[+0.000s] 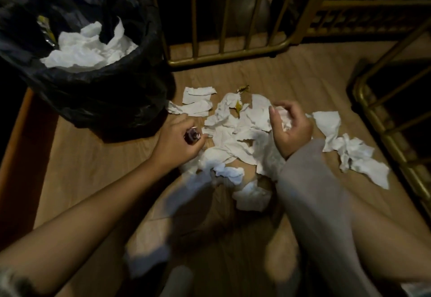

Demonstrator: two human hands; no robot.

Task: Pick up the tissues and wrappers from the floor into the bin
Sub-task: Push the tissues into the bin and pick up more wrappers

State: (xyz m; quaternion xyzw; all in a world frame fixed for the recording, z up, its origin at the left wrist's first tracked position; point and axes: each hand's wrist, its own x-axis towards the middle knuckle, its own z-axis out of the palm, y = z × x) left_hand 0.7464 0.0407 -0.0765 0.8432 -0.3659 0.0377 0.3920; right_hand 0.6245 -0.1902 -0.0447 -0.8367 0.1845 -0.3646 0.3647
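Left hand (179,138) gripping a small dark red wrapper (191,135), right hand (290,125) clutching a crumpled tissue (285,119), torn tissues (235,131) strewn on the floor (93,156), black-lined bin (98,91) just left

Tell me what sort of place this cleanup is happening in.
Probably an indoor room in a home, though that is a guess. The floor looks like wood laminate, brass-coloured metal railings like furniture frames stand along it, and a small bin lined with a black bag holds tissues.
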